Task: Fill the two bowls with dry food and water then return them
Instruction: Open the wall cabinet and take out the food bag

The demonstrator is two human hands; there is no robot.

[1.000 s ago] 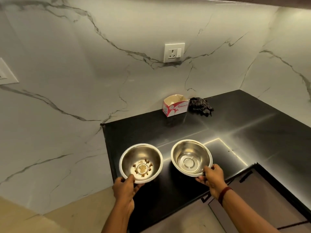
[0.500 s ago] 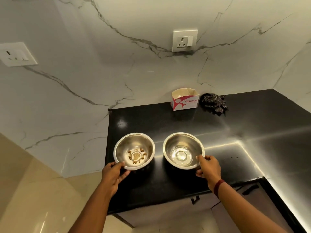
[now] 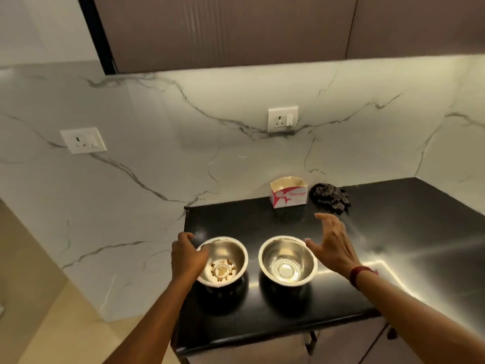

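Under the left hand (image 3: 187, 254), the food bowl (image 3: 232, 254) is seen standing on the black table (image 3: 393, 232), with a thin ring of kibble (image 3: 221, 270) at its bottom. The fingers are curled at its left rim; whether the rim is actually pinched cannot be told. Just left of the right hand (image 3: 332, 248), which is spread open and touches nothing, the water bowl (image 3: 288, 258) is set, with what looks like shallow water inside. Both are judged light, stiff polished steel with slippery walls, so hold is best taken at the rolled rim, thumb inside and fingers outside. The water bowl should be carried level, since slopping is likely. Beyond the right hand, a box (image 3: 288, 198) and a cloth (image 3: 329, 197) are seen.
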